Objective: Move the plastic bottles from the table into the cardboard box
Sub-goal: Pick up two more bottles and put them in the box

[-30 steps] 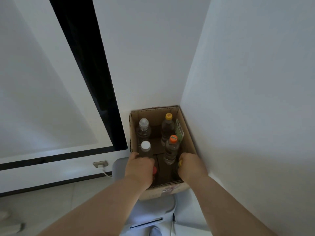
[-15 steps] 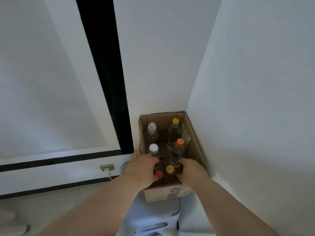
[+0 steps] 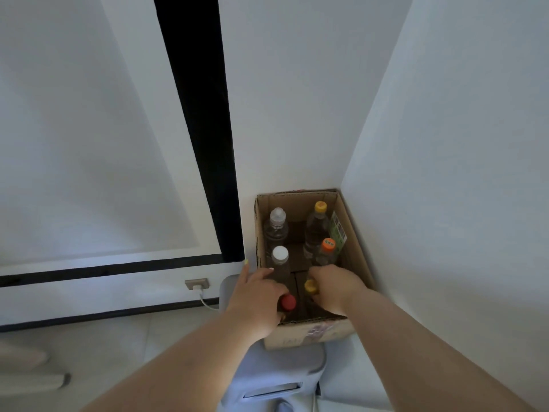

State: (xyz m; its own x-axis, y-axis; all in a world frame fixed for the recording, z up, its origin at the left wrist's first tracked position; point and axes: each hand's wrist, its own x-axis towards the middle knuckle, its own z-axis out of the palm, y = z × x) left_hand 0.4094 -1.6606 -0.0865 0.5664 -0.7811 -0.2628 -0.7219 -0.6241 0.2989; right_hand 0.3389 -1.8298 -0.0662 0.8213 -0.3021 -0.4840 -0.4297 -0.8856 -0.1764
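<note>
An open cardboard box (image 3: 358, 245) stands in the room corner on a white unit. Several plastic bottles stand upright inside: a clear-capped one (image 3: 277, 224), a white-capped one (image 3: 280, 257), a yellow-capped one (image 3: 317, 224) and an orange-capped one (image 3: 326, 251). At the box's near end my left hand (image 3: 255, 298) grips a bottle with a red cap (image 3: 288, 302), and my right hand (image 3: 335, 285) grips a bottle with a yellow cap (image 3: 310, 286). Both bottles' bodies are hidden by my hands and the box wall.
White walls close in behind and to the right of the box. A black vertical frame (image 3: 202, 129) runs left of it. A wall socket with a white cable (image 3: 197, 284) sits low on the left. The white unit (image 3: 267, 373) carries the box.
The view has shifted so the box sits further right. The red and yellow caps, earlier mostly covered by my hands, now show; both hands stay at the box's near end.
</note>
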